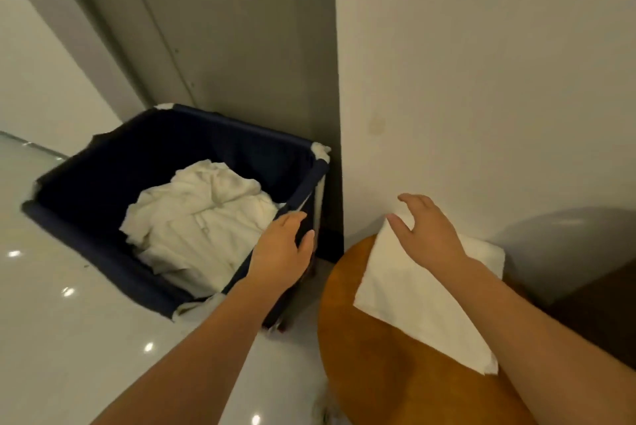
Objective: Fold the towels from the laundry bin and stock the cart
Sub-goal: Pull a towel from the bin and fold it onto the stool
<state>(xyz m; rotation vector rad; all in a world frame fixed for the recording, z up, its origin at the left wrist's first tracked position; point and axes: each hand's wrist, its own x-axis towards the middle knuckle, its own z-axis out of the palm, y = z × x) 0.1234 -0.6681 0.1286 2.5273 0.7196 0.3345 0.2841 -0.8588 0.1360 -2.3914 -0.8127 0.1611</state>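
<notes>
A dark blue fabric laundry bin (103, 163) stands on the floor at the left, with a heap of crumpled white towels (199, 218) inside it. My left hand (282, 249) is at the bin's near right rim, thumb outside and fingers curled over the edge. A folded white towel (413, 300) lies flat on a round wooden table (389, 376) at the right. My right hand (426, 228) hovers over the towel's far corner with fingers spread and nothing in them. No cart is in view.
A white wall (481, 80) rises right behind the table, and a grey panel (241, 46) stands behind the bin. The floor (69, 338) is glossy white tile. A dark brown piece of furniture (605, 314) sits at the far right.
</notes>
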